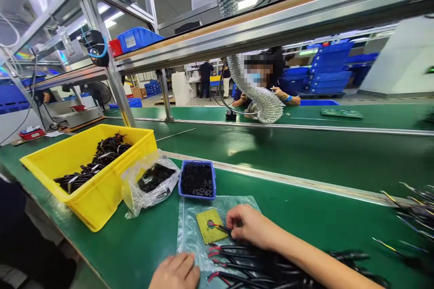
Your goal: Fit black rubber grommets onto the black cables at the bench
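Note:
My right hand (pixel 249 226) pinches a black cable (pixel 224 229) whose red-tipped end lies over the dark spot on a yellow square pad (pixel 207 222). The pad rests on a clear plastic bag (pixel 190 210). My left hand (pixel 175 272) lies at the bottom edge, its fingers bent and close together, beside the bag; nothing shows in it. Several black cables with red wire ends (pixel 237 257) lie side by side below my right hand and forearm. Beyond the pad stands a small blue bin (pixel 213 180) of small black parts.
A yellow crate (pixel 101 207) of bundled black cables and an open plastic bag (pixel 135 198) of black parts stand left. More wires (pixel 417 216) lie right. Across the bench sits a person (pixel 278 72) behind a silver duct (pixel 267 104). A metal shelf frame crosses above.

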A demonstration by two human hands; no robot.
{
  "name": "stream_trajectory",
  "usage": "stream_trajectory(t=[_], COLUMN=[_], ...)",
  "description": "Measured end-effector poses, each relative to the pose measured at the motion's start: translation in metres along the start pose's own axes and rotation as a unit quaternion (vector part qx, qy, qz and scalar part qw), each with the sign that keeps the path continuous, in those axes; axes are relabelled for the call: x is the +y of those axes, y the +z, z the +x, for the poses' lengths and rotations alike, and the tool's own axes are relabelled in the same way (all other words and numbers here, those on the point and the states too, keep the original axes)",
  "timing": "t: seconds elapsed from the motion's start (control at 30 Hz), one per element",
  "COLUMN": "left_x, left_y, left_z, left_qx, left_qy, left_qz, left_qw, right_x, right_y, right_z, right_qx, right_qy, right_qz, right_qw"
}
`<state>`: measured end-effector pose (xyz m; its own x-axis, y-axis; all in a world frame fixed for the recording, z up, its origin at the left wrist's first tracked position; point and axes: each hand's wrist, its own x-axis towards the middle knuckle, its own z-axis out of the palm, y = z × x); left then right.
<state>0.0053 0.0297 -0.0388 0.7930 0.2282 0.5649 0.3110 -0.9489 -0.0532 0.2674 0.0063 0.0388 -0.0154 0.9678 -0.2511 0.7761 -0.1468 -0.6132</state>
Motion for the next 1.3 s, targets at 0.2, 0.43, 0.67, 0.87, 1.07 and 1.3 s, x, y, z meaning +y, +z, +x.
stream_trajectory(t=[0.2, 0.43, 0.67, 0.87, 1.07, 1.3], left_x=[-0.027, -0.065, -0.063, -0.048, -0.045, -0.053], left_y=[-0.075, -0.031, 0.0, 0.004, 0.001, 0.0], left_z=[0.094, 0.163, 0.152, 0.155, 0.162, 0.194], left_qx=[-0.147, -0.014, 0.022, -0.078, -0.149, -0.243], left_qy=[-0.173, -0.25, -0.202, -0.187, -0.209, -0.205], left_qz=[-0.164, -0.147, -0.091, -0.079, -0.047, -0.008], left_qw=[0.96, 0.957, 0.975, 0.976, 0.965, 0.948], right_x=[-0.002, -0.006, -0.01, -0.007, -0.011, -0.017], right_y=[0.0, 0.001, 0.002, 0.001, 0.001, 0.002], right_z=[0.0, -0.004, -0.006, -0.003, -0.005, -0.007], right_qx=[0.028, 0.055, 0.068, 0.055, 0.054, 0.049], right_qy=[0.017, 0.012, -0.019, -0.027, -0.025, -0.03], right_qz=[-0.054, -0.117, -0.175, -0.191, -0.217, -0.248], right_qw=[0.998, 0.992, 0.982, 0.98, 0.974, 0.967])
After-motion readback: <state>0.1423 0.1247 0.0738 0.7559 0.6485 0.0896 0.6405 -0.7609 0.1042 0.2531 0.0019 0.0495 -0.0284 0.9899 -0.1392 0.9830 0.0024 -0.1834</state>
